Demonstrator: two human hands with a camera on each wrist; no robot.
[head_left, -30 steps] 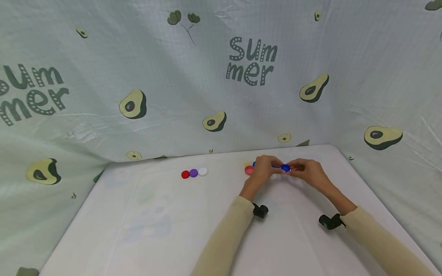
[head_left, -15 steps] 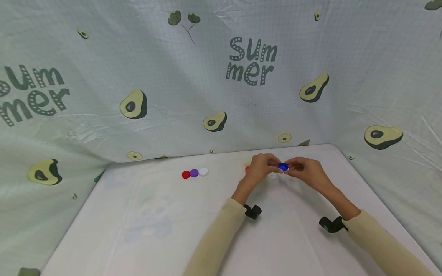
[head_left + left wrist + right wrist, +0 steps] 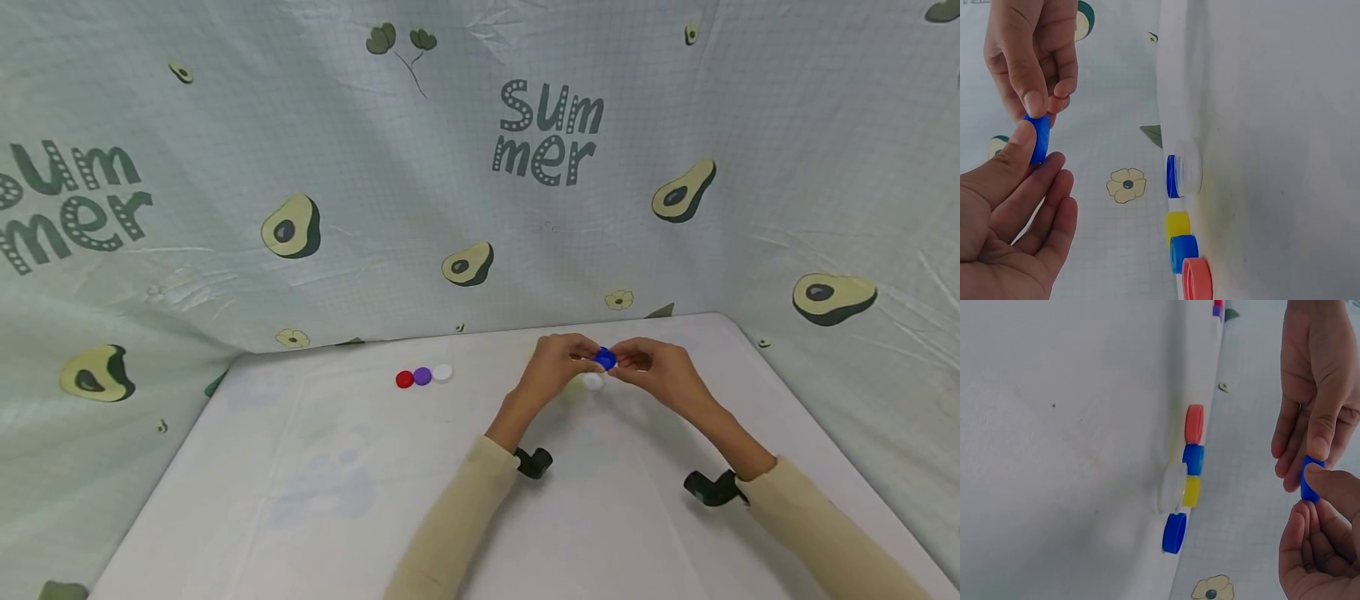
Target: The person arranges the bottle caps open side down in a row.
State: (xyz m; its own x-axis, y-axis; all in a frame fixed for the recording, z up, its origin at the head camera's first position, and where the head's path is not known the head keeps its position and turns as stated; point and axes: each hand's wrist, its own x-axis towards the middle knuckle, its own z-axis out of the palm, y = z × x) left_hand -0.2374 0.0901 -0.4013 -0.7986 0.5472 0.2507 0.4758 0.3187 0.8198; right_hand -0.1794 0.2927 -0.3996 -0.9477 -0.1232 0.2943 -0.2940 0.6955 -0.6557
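A blue bottle cap (image 3: pixel 605 358) is raised above the back right of the table, between both hands. My left hand (image 3: pixel 553 364) pinches its left side with thumb and fingertips. From the other side, my right hand (image 3: pixel 660 367) pinches it too. In the left wrist view the cap (image 3: pixel 1040 139) stands on edge, a thumb from each hand on it. Below the hands, caps rest on the table: a salmon-red cap (image 3: pixel 1194 424), a lighter blue cap (image 3: pixel 1193 460), a yellow cap (image 3: pixel 1191 491), a clear whitish cap (image 3: pixel 1173 487) and a dark blue cap (image 3: pixel 1174 533).
Further left on the white table (image 3: pixel 315 533) a red cap (image 3: pixel 405 379), a purple cap (image 3: pixel 422 376) and a white cap (image 3: pixel 442 372) lie in a row. A printed cloth (image 3: pixel 375 167) hangs behind the table's back edge.
Both hands have shifted a little left with the blue bottle cap, which has tilted. My left arm has swung left, and now covers the salmon-red cap in the head view.
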